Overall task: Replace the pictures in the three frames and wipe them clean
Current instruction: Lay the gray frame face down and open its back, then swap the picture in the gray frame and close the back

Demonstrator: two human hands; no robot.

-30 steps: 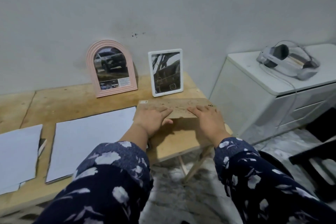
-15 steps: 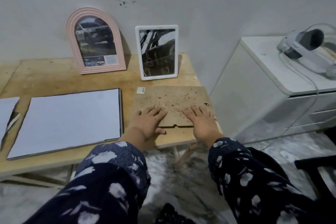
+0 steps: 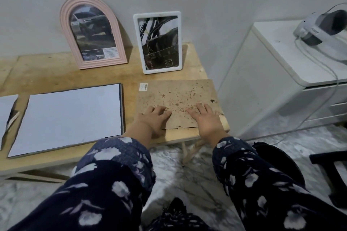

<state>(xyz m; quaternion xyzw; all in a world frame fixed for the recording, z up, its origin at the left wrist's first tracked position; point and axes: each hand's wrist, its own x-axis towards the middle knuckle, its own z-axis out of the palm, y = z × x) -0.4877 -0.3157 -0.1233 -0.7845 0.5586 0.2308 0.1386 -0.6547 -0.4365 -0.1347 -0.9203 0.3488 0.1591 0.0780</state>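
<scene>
A brown, speckled frame backing board [image 3: 176, 95] lies flat on the wooden table [image 3: 47, 69] at its right end, back side up, with a small barcode sticker at its far left corner. My left hand [image 3: 153, 117] and my right hand [image 3: 205, 118] both press flat on its near half, fingers straight. Against the wall behind it lean a pink arched frame [image 3: 92, 32] with a car picture and a white rectangular frame [image 3: 159, 42] with a dark picture.
A large white sheet [image 3: 69, 118] lies left of the board, and another sheet [image 3: 6, 110] sits at the far left edge. A white cabinet [image 3: 281, 73] with a headset [image 3: 323, 26] and cable stands to the right. A dark chair [image 3: 332, 172] is at lower right.
The view has tilted down and the table looks nearer. Both hands stay pressed on the backing board in much the same spot.
</scene>
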